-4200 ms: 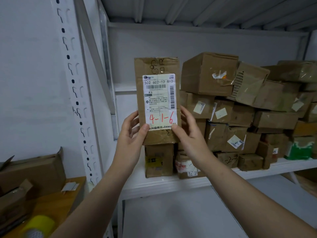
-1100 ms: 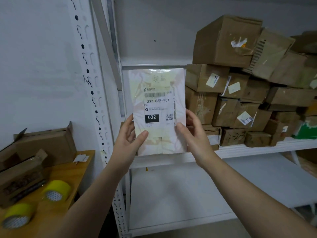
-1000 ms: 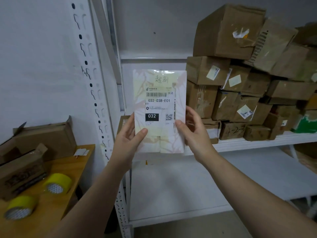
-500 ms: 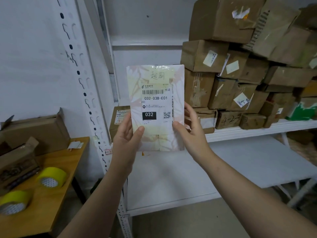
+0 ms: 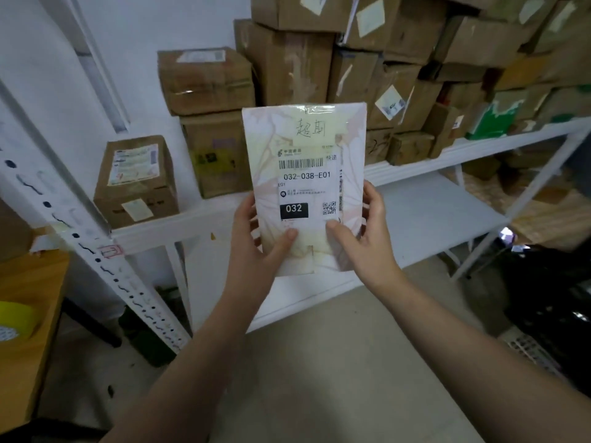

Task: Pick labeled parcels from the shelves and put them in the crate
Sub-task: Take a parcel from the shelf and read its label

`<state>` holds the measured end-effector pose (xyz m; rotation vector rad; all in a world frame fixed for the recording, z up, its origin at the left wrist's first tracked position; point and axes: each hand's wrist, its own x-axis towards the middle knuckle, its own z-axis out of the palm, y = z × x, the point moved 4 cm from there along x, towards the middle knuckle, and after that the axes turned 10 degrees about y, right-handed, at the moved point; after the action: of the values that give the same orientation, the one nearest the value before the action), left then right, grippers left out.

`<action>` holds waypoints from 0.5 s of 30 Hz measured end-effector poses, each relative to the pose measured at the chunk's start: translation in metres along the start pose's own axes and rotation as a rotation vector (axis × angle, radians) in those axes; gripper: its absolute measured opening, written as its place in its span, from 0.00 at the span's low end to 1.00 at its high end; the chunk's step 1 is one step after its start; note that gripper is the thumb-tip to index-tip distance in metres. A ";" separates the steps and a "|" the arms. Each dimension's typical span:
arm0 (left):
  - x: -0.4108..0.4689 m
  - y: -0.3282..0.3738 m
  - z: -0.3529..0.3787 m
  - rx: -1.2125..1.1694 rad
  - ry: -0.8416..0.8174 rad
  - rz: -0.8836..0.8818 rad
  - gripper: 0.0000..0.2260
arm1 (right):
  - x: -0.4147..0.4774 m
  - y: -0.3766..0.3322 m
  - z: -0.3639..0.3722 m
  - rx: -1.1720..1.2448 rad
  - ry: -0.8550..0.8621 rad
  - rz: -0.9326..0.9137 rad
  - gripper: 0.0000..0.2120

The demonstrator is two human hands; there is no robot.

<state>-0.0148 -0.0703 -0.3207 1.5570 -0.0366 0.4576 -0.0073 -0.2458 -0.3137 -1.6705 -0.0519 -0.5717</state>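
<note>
I hold a flat pale parcel point(image 5: 305, 161) upright in front of the shelves, its shipping label reading 032-038-E01 facing me. My left hand point(image 5: 256, 251) grips its lower left edge with the thumb on the front. My right hand point(image 5: 364, 238) grips the lower right edge the same way. Behind it, brown cardboard parcels point(image 5: 393, 62) are stacked on the white shelf point(image 5: 415, 164). A grey perforated crate rim point(image 5: 531, 350) shows at the lower right, partly hidden by a black bag.
Two boxes point(image 5: 204, 81) stand stacked at the shelf's left, and a single labeled box point(image 5: 136, 180) beside them. A white perforated shelf upright point(image 5: 96, 251) slants at left. A wooden table point(image 5: 25, 314) with a yellow tape roll point(image 5: 14, 321) is at far left. A black bag point(image 5: 556, 302) lies right.
A brown parcel marked 4-1-6 was in my hands before; now it is the pale one. My view has tilted down and closer, revealing the floor and the crate rim.
</note>
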 end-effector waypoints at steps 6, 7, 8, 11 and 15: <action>-0.022 -0.012 0.098 0.003 -0.198 -0.057 0.31 | -0.004 0.033 -0.092 -0.056 0.145 0.142 0.31; -0.029 -0.011 0.120 -0.006 -0.224 -0.058 0.31 | -0.005 0.038 -0.114 -0.054 0.178 0.167 0.31; -0.036 -0.010 0.143 -0.019 -0.250 -0.064 0.31 | -0.006 0.042 -0.137 -0.057 0.213 0.191 0.30; -0.067 -0.013 0.215 -0.078 -0.360 -0.122 0.30 | -0.010 0.054 -0.216 -0.082 0.323 0.237 0.26; -0.116 -0.021 0.317 -0.096 -0.421 -0.199 0.29 | -0.017 0.069 -0.328 -0.108 0.423 0.321 0.24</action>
<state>-0.0318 -0.4047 -0.3670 1.5213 -0.2219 -0.0332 -0.1087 -0.5618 -0.3607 -1.5874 0.5525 -0.6780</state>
